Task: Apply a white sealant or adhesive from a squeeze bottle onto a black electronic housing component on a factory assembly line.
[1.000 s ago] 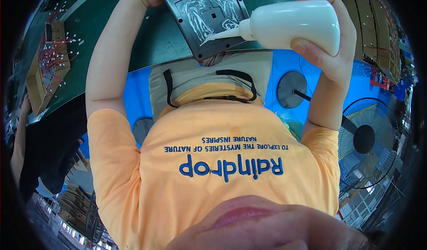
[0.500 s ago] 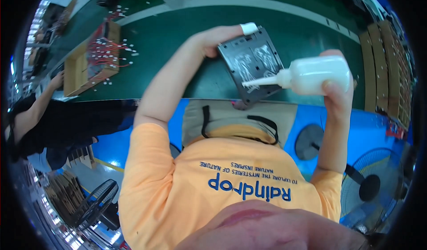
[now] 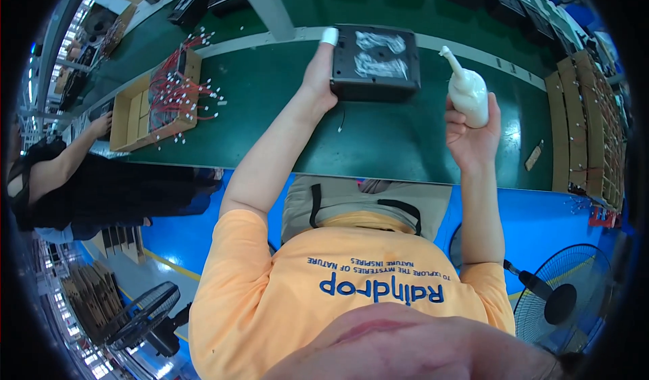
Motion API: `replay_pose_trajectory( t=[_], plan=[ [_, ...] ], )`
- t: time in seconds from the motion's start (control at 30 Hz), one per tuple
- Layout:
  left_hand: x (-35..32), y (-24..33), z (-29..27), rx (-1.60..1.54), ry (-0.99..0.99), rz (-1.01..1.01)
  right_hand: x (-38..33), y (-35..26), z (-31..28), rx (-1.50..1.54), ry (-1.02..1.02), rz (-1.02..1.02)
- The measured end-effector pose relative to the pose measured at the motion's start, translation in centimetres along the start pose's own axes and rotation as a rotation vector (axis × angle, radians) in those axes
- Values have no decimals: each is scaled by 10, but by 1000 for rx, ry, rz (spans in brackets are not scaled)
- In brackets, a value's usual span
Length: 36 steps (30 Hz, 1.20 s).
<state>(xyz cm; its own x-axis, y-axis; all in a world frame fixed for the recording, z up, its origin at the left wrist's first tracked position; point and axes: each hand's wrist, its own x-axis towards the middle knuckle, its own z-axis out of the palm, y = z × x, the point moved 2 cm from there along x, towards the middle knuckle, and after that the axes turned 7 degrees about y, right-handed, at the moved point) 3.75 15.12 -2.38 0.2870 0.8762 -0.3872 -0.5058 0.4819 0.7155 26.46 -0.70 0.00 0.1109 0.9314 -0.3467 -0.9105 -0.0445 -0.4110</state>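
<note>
My left hand [image 3: 322, 76] grips the left side of a black plastic box [image 3: 376, 90] above the green bench; a white cover sits on the thumb. Two patches of whitish, glossy streaks [image 3: 380, 66] lie on the box's upper face. In my right hand [image 3: 473, 131] is a white squeeze bottle [image 3: 469, 99], its fingers wrapped round the body. The bottle's long nozzle [image 3: 451, 59] points up and away, apart from the box and to its right.
On the left stands a cardboard box [image 3: 132, 120] with red wires [image 3: 172, 89] spilling out. Cardboard trays [image 3: 574, 123] line the right edge, near a small tan piece [image 3: 534, 155]. A metal post [image 3: 267, 5] rises behind. A co-worker's arm [image 3: 67, 153] reaches in at left.
The black box has moved away from my body and now sits level instead of tilted. My right hand has drawn the bottle off it and turned the nozzle from pointing left to pointing up.
</note>
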Motion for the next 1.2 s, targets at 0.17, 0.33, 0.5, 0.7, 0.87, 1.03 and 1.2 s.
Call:
replay_pose_trajectory(
  t=[0.17, 0.33, 0.5, 0.7, 0.87, 1.03, 1.2],
  plan=[
    [69, 26, 15, -303, 134, 221, 3, -17, -11, 136, -64, -10],
    [155, 55, 13, -419, 391, 573, 14, -36, -32, 183, -36, -46],
    [203, 87, 1, -177, 1227, 579, 33, -57, -52, 225, -39, -63],
    [234, 123, -13, -179, 1389, 428, 62, -75, -64, 297, -61, -64],
    [232, 130, 2, 270, 1395, 301, 68, -81, -69, 361, -10, -37],
    [222, 69, 42, -171, 538, 568, 67, -86, -71, 391, 13, -68],
    [273, 67, 79, 319, 572, 823, 68, -83, -74, 409, -12, -35]
  ],
)
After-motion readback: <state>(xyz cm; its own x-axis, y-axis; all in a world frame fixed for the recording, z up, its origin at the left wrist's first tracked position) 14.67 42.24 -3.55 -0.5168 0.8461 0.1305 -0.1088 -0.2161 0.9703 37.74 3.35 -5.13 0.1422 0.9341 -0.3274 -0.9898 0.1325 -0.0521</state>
